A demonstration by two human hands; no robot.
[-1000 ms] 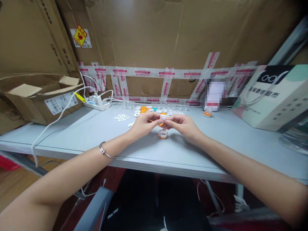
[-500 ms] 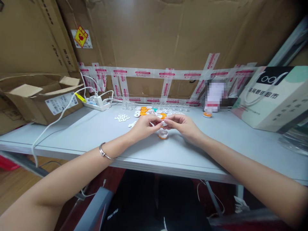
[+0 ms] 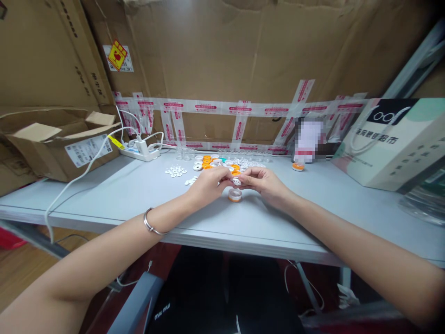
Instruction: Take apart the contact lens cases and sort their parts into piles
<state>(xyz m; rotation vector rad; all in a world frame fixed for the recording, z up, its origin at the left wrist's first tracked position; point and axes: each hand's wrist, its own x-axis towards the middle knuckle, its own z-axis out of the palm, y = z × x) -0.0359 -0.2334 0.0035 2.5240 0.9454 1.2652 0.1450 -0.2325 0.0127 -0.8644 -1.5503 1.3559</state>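
Both hands have drifted slightly lower toward the small orange-rimmed clear cup (image 3: 235,195) on the grey tabletop (image 3: 139,195). Left hand (image 3: 208,183) and right hand (image 3: 266,181) meet, fingers (image 3: 227,182) pinched narrowly on a tiny white round piece (image 3: 237,181) just above that cup, ready to seat it.

1. Your left hand (image 3: 208,184) and right hand (image 3: 264,182) close over a small white piece (image 3: 237,181); your fingers hide its shape.
2. The heap of small rings (image 3: 225,162) behind is too small for you to count.
3. A standing item (image 3: 309,139) is blurred out.
4. The picture's right edge cuts off the printed box (image 3: 396,144) on your surface (image 3: 139,195).
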